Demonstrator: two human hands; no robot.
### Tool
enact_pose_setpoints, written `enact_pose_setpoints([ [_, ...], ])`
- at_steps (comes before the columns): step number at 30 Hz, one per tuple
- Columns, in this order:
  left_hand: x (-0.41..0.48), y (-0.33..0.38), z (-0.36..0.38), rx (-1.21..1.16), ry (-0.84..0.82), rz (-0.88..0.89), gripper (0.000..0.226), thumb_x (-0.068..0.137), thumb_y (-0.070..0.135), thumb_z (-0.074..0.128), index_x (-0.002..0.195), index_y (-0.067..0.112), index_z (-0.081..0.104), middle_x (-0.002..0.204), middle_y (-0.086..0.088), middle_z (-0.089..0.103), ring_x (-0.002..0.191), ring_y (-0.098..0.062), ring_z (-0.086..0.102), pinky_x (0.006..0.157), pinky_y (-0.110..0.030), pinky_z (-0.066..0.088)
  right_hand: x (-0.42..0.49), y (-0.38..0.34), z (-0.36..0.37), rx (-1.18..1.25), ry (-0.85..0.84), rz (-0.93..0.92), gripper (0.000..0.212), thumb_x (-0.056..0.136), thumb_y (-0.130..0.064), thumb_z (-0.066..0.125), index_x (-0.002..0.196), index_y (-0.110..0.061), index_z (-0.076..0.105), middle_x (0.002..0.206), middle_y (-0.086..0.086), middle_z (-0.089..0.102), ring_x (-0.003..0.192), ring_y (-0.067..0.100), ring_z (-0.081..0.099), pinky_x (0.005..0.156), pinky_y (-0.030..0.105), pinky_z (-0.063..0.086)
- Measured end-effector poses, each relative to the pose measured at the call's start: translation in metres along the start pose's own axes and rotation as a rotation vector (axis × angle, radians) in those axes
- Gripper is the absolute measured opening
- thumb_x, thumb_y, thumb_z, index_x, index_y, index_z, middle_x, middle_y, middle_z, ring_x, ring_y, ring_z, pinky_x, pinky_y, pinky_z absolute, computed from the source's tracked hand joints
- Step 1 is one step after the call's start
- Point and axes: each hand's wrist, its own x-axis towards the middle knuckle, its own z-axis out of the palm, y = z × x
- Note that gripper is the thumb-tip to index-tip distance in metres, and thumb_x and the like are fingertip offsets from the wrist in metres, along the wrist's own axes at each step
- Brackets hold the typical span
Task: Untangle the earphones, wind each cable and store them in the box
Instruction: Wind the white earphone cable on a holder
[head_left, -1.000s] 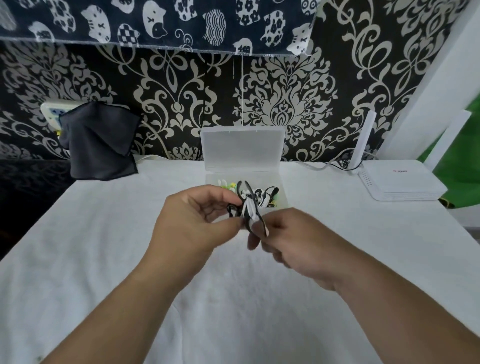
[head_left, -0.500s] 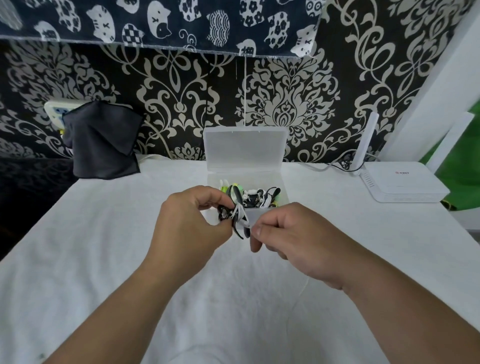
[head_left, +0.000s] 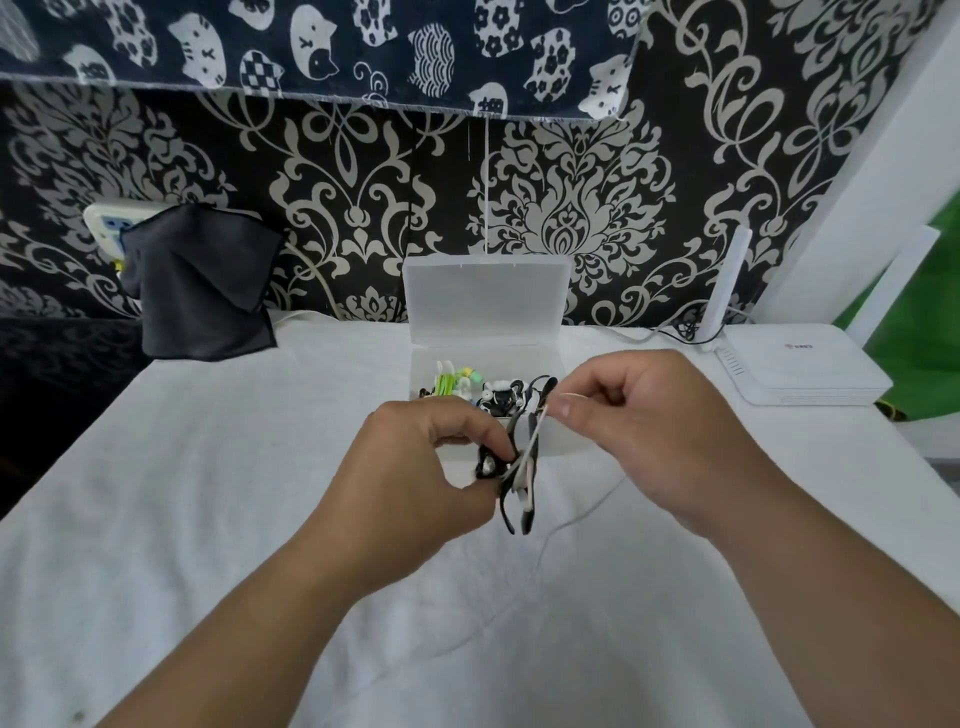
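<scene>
Above counter (head_left: 208, 519), mid-frame: left hand (head_left: 415, 483) and right hand (head_left: 660, 431) are held up close together, just in front of box (head_left: 563, 441).
Left fingers (head_left: 480, 428): curled; earphone bundle (head_left: 522, 483) is pinched between thumb and fingertips.
Right fingers (head_left: 563, 410): index and thumb are pressed together on white cable (head_left: 582, 514); other fingers are curled in.
White cable: one run is drawn straight from bundle up to right fingertips; a slack run hangs from under right hand down onto counter.
Earphone bundle: black and white loops, held clear of counter; loop ends hang below left thumb.
Box: translucent, set on counter behind hands, front wall partly hidden; lid (head_left: 485, 299) is stood open against wall.
Stored earphones (head_left: 467, 387): green-white set at left, black-white set at right, both inside box.
Counter: covered with white cloth.
Router (head_left: 800, 369): white, at right rear of counter, antenna raised.
Dark cloth (head_left: 202, 296): hung at left rear.
Wall (head_left: 571, 208): black damask pattern; cat-print fabric (head_left: 311, 47) is hung along top.
</scene>
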Motion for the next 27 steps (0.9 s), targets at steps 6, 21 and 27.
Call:
enact_pose_setpoints([
  [6,0.002,0.001,0.001,-0.232,-0.086,0.011,0.024,0.062,0.008,0.074,0.077,0.026,0.074,0.083,0.006,0.075,0.088,-0.012,0.072,0.087,-0.033,0.057,0.002,0.007,0.009,0.068,-0.050,0.081,0.013,0.092,-0.017,0.068,0.080,-0.017,0.074,0.047,-0.019,0.051,0.045,-0.002,0.045,0.055,0.016,0.031],
  [21,0.009,-0.007,-0.004,-0.069,0.301,-0.123,0.031,0.070,-0.003,0.081,0.076,0.027,0.073,0.079,0.016,0.073,0.082,0.000,0.067,0.079,-0.008,0.049,-0.011,-0.005,0.019,-0.091,-0.428,0.131,0.020,0.095,-0.029,0.064,0.083,-0.019,0.076,0.044,-0.017,0.043,0.047,0.003,0.038,0.052,0.021,0.031],
  [27,0.011,-0.008,-0.004,-0.120,0.321,-0.183,0.027,0.070,-0.002,0.081,0.076,0.024,0.074,0.075,0.013,0.073,0.074,0.002,0.065,0.072,-0.008,0.048,-0.009,-0.004,0.011,-0.142,-0.341,0.141,0.023,0.095,-0.029,0.063,0.079,-0.019,0.076,0.045,-0.013,0.037,0.046,0.008,0.033,0.050,0.024,0.028],
])
